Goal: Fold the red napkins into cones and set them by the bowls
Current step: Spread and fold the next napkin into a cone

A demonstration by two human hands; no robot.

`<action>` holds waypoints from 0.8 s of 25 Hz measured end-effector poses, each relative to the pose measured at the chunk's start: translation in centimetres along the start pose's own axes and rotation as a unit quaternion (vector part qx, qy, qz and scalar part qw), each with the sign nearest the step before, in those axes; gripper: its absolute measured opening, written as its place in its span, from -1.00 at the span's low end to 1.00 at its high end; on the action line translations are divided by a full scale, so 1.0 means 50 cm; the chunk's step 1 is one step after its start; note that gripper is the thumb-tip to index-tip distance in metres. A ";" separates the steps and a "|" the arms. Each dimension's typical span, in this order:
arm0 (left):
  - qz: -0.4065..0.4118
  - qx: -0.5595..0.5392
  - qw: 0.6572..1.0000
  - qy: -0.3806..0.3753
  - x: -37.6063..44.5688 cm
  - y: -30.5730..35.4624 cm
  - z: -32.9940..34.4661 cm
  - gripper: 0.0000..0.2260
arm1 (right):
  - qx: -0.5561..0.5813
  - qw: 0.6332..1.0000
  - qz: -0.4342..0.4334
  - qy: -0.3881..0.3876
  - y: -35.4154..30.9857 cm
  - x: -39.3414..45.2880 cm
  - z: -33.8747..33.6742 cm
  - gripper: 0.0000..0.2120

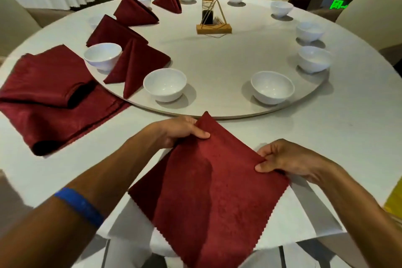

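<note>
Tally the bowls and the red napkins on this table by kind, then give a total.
White bowls: 10
Folded napkin cones: 4
Flat napkin held by left hand and right hand: 1
Piles of unfolded napkins: 1, napkins in it uncountable
Total: 16

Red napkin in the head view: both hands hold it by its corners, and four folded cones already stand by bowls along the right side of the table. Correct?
Not quite. The four folded cones stand along the left side, not the right, as the head view shows. The rest holds: the left hand and right hand each pinch a corner of the red napkin.
</note>
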State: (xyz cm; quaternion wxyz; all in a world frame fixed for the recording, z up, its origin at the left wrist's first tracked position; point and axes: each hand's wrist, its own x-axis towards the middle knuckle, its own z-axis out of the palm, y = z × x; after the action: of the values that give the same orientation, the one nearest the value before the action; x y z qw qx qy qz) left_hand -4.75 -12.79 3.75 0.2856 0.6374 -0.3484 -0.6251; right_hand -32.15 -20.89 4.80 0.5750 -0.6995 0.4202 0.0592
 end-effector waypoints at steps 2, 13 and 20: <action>0.006 -0.004 1.000 -0.008 0.019 -0.010 -0.003 -0.82 | -0.034 0.999 0.029 0.015 0.009 0.012 -0.009 -0.89; 0.255 0.584 0.750 0.178 0.008 -0.100 0.062 -0.48 | -0.380 0.877 -0.170 0.240 -0.046 0.132 0.169 -0.54; 0.253 0.590 0.744 0.188 0.036 -0.143 0.050 -0.45 | -0.449 0.867 -0.044 0.213 0.131 -0.011 0.125 -0.40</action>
State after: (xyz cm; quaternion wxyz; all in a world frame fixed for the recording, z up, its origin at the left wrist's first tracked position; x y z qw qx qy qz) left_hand -6.64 -9.80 -3.15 0.0602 0.6721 -0.7350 -0.0672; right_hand -34.29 -15.17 -1.93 0.0975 -0.8952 0.4300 0.0655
